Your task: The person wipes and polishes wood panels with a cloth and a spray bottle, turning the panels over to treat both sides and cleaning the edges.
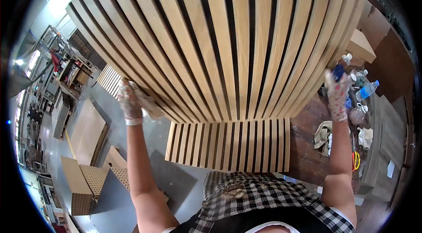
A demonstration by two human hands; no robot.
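Note:
A large wooden slat panel [228, 39], pale strips with dark gaps, is tilted up in front of me and fills the upper middle. My left hand [128, 101], in a patterned work glove, grips the panel's lower left edge together with a pale cloth [149, 105]. My right hand [337, 94], gloved the same way, is raised at the panel's lower right edge, beside a small blue item [339, 72] that it may hold; I cannot tell. Below the raised panel lies a second slat panel [228, 145], flat.
A dark worktop at right carries plastic bottles [367, 90], rags [323, 134] and a yellow-handled tool [356, 160]. Cardboard sheets and perforated boards [85, 180] lie on the grey floor at left. Shelving and machines [57, 83] stand far left. A wooden box [360, 46] sits behind the panel.

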